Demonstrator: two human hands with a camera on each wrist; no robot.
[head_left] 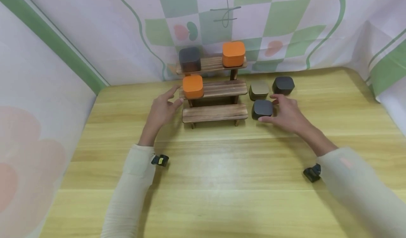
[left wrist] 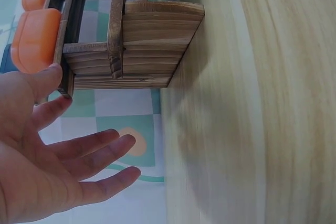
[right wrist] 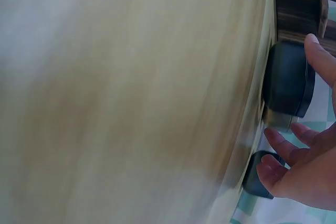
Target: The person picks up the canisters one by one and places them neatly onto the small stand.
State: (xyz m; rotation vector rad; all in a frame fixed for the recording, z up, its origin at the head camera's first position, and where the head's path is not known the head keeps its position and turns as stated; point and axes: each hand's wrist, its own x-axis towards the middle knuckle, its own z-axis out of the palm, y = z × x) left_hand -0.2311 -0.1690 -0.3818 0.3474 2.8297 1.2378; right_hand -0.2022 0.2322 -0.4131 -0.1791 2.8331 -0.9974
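A three-tier wooden stand (head_left: 215, 113) holds rounded-square boxes. One orange box (head_left: 233, 54) is at the right of the top tier, with a dark box (head_left: 190, 59) at its left. Another orange box (head_left: 192, 86) sits at the left end of the middle tier. My left hand (head_left: 162, 108) is at that end, thumb and index fingertips right at the shelf's edge, other fingers spread. Beside the stand's right end, my right hand (head_left: 287, 114) reaches around a black box (head_left: 262, 109) on the table, thumb at its near side, fingers loosely spread beyond it.
Behind the black box stands an olive-brown box (head_left: 258, 90), and to its right another black box (head_left: 283, 85). A green-and-white checked cloth (head_left: 215, 26) hangs right behind the stand. The wooden table (head_left: 222, 181) stretches toward me.
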